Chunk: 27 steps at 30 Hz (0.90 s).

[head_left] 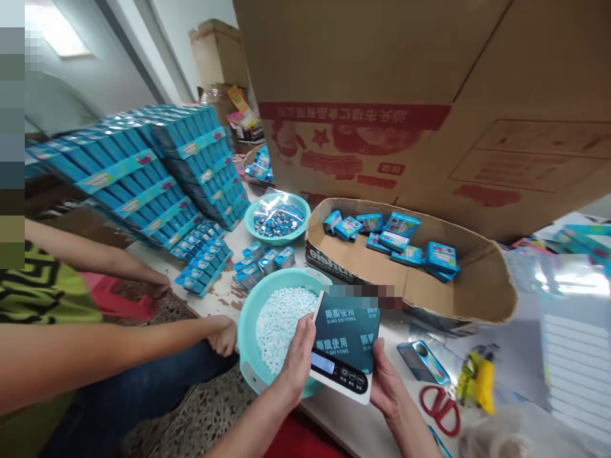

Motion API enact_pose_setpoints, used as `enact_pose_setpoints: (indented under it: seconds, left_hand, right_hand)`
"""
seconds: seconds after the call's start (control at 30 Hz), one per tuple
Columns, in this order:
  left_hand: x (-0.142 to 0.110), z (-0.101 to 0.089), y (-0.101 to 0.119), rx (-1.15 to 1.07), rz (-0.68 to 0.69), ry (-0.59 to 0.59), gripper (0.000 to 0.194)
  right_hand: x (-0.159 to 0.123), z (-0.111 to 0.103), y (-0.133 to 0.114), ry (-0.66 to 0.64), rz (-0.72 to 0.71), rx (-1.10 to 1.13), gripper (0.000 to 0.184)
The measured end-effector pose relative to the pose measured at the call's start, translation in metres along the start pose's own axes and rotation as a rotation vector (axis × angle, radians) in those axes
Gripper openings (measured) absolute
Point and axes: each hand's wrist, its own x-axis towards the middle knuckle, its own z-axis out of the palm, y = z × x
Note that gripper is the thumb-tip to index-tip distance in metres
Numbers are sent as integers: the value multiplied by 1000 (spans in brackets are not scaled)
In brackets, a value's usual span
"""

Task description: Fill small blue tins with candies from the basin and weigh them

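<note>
Both my hands hold a digital scale [347, 337] tilted toward me, one at each side. It has a white body, a lit display, round buttons and a dark plate covered in printed film. My left hand [296, 359] grips its left edge, and my right hand [387, 388] is wrapped round the right edge. Below and left of the scale stands a turquoise basin [247, 312] with many small white tablets [281, 318]. The scale covers part of its right side. Several small blue boxes [262, 262] sit behind the basin.
A cut-down carton [477, 305] holds several blue boxes. Red-handled scissors [442, 410] and a yellow tool [484, 381] lie at right. Another basin [305, 213] holds small packets. Stacked blue box trays [191, 172] rise at left, beside another person's hand [223, 335]. A large carton [420, 76] stands behind.
</note>
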Motion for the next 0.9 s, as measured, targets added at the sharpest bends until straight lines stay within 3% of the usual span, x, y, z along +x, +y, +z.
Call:
enact_pose_setpoints:
  seconds: [0.07, 0.17, 0.3, 0.5, 0.67, 0.73, 0.9]
  left_hand:
    - [-2, -16, -3, 154, 62, 51, 60]
    - [-12, -33, -6, 566, 277, 207, 61]
    - [-22, -44, -4, 923, 445, 268, 62]
    - [-17, -37, 1, 1054, 500, 367, 65]
    - [-13, -26, -2, 1052, 599, 280, 64]
    - [-12, -30, -2, 1045, 567, 273, 64]
    - [-8, -50, -4, 1109, 477, 408, 63]
  right_hand:
    - [13, 6, 9, -27, 37, 22, 61]
    - [27, 17, 21, -48, 56, 40, 60]
    - [41, 28, 35, -46, 62, 60, 54]
    - [59, 30, 53, 25, 34, 46, 52]
    - [68, 27, 60, 107, -43, 5, 45]
    - [70, 28, 61, 83, -2, 18, 48]
    - [72, 37, 61, 23, 98, 118, 57]
